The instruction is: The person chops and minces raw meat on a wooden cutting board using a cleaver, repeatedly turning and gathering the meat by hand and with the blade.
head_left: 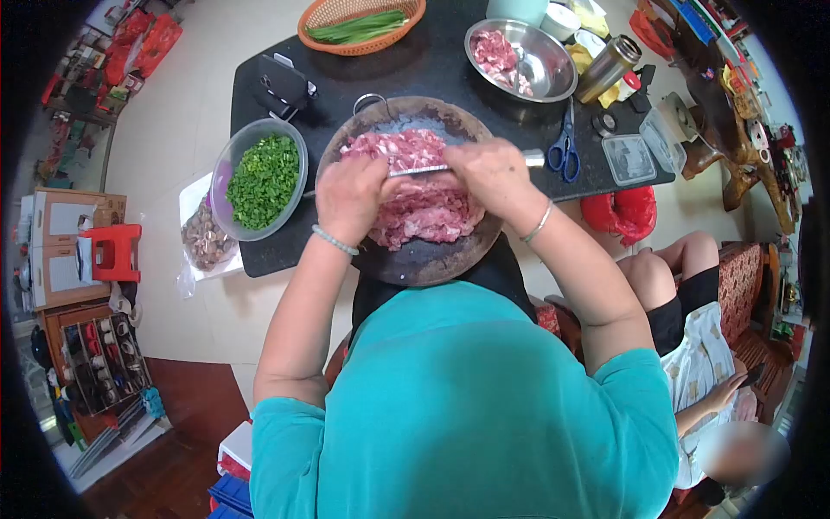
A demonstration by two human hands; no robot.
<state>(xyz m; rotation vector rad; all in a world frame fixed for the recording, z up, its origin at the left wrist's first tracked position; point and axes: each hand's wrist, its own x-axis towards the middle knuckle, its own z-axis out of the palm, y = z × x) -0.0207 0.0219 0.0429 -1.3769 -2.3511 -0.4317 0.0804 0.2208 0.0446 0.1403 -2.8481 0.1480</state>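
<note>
A round wooden chopping board (424, 264) lies at the table's front edge with chopped pink meat (428, 212) spread over its middle. Across the meat runs a knife (418, 171), its blade edge-on between my hands and its metal handle end sticking out at the right. My right hand (491, 176) is wrapped round the knife near the handle. My left hand (350, 192) is closed at the other end of the blade, fingers pressed together on it. Meat lies on both sides of the blade.
Left of the board stands a bowl of chopped greens (264, 183). Behind are a phone on a stand (285, 85), an orange basket (361, 41) and a steel bowl with meat (553, 73). Blue scissors (565, 156) lie right. A seated person (700, 346) is at the lower right.
</note>
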